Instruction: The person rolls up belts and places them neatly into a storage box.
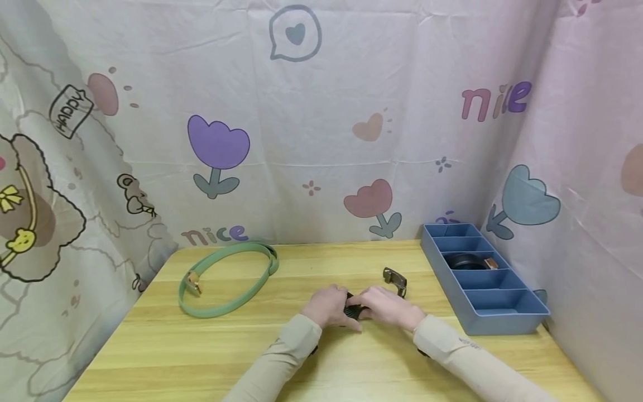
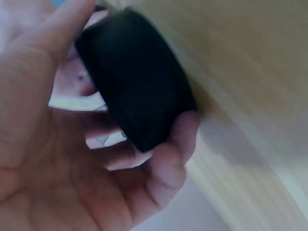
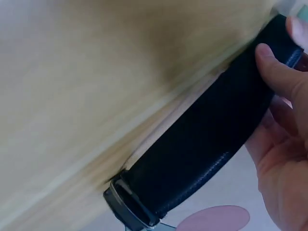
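A black leather belt is partly rolled up between both hands over the middle of the table. My left hand grips the rolled part, thumb on one side and curled fingertips at the opposite edge; the left wrist view shows the dark band up close. With thumb and fingers, my right hand pinches the belt just beside the left. From there the strap runs out to its metal buckle, which lies past the right hand.
To the left, a green belt lies in a wide loop with a gold-coloured buckle. A blue-grey divided box stands at the right; one middle compartment holds a coiled black belt. A patterned curtain hangs behind the table.
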Tool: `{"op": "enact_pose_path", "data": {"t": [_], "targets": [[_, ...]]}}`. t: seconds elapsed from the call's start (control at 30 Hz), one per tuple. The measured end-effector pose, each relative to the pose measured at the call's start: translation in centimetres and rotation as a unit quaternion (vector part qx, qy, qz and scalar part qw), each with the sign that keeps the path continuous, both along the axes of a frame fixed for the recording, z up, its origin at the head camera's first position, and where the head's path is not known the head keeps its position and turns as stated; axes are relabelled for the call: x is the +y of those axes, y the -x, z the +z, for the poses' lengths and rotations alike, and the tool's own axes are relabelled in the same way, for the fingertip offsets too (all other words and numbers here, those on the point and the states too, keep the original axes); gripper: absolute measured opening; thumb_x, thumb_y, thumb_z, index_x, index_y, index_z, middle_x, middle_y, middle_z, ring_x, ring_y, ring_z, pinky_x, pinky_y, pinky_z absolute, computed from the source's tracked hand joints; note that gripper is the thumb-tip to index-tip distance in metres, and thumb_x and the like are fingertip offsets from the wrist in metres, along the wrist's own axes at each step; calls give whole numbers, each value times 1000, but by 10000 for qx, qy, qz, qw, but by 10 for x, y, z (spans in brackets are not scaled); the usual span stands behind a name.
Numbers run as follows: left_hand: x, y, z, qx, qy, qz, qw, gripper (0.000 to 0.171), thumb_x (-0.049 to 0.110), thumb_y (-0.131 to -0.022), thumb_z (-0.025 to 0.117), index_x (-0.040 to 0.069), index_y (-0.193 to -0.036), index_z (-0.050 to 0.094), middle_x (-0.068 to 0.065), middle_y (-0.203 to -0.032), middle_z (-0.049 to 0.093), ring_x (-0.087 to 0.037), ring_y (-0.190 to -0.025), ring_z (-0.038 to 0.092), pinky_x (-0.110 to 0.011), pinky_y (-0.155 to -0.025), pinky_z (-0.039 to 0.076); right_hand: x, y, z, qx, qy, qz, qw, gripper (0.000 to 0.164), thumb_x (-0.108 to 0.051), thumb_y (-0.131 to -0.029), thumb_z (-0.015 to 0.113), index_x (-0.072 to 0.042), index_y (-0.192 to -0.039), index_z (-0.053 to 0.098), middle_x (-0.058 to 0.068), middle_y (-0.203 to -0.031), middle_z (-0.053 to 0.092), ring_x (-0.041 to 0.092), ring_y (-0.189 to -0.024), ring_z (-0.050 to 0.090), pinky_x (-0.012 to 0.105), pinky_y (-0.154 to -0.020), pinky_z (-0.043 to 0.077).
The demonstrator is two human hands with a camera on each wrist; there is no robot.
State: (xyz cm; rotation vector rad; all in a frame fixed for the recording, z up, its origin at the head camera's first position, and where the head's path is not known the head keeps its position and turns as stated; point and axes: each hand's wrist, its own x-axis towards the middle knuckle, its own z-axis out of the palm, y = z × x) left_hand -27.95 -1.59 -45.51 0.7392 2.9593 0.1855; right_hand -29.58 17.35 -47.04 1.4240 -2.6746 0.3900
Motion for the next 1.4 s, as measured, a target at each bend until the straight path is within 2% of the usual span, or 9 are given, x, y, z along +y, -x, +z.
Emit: {"op": "enact_pose_path", "data": {"t": [0.17,0.3,0.43,0.57,0.7,0.77,0.9,1.17,1.4], "targets": [[1,1,-2,164,64,-44,9998,61,54,-72,79,15,-115,61,-3,-98,61,-13,-78,54,-30,-68,49,2,1,-2,-105,18,44,9999,30,-20,-87,72,-26,-116,66,-8,-96,71,1,-84,63,21,-75,52],[-5,6,-2,-27,-87,-473,9988,53,44,-71,84,22,-113,59,1,-101,59,-11,-80,53,-27,-72,47,7,0,0,-116,-118,76,9998,43,-17,-86,73,-24,-128,63,-5,-105,69,5,-93,64,24,-82,53],[-9,10,-2,-153,-136,-832,9963,56,44,-69,86,26,-114,58,4,-103,58,-10,-83,53,-26,-75,46,8,-1,2,-44,-155,143,9998,39,-16,-89,71,-22,-127,64,-6,-108,70,5,-98,65,24,-84,53],[-7,7,-1,-152,-247,-527,9982,68,55,-65,86,20,-118,60,0,-102,60,-12,-82,55,-28,-76,49,5,1,2,24,-98,68,9999,35,-10,-89,69,-23,-122,67,-8,-106,72,1,-94,65,21,-82,54],[-3,1,0,155,-101,-75,9998,81,69,-61,80,12,-114,62,-4,-97,61,-14,-79,57,-30,-70,51,2,1,1,75,-85,-85,9999,37,-8,-87,70,-24,-121,68,-8,-104,74,1,-90,66,21,-80,54],[-1,0,0,250,9,0,9997,78,70,-63,78,11,-112,62,-3,-95,62,-14,-77,56,-30,-67,50,1,1,1,108,-100,-109,9998,37,-9,-88,70,-25,-120,68,-7,-103,74,1,-88,66,21,-79,54],[-2,4,-2,205,24,-146,9997,67,58,-69,80,14,-115,62,-2,-99,63,-13,-79,57,-29,-71,50,3,1,0,-18,-147,-91,9998,38,-11,-90,68,-27,-125,66,-6,-105,74,3,-89,67,21,-79,54],[-12,14,-1,-34,-152,-793,9967,58,42,-67,86,23,-114,58,3,-106,61,-11,-84,55,-27,-76,48,7,1,2,-16,-333,-51,9994,51,-5,-89,68,-25,-135,59,-4,-110,70,8,-100,66,26,-88,53],[-9,9,0,94,-180,-278,9994,74,68,-62,80,14,-110,62,-1,-96,61,-13,-78,56,-28,-73,50,-1,2,3,374,-390,-83,9985,45,1,-84,70,-23,-123,66,-4,-97,73,4,-85,66,24,-77,55]]}}
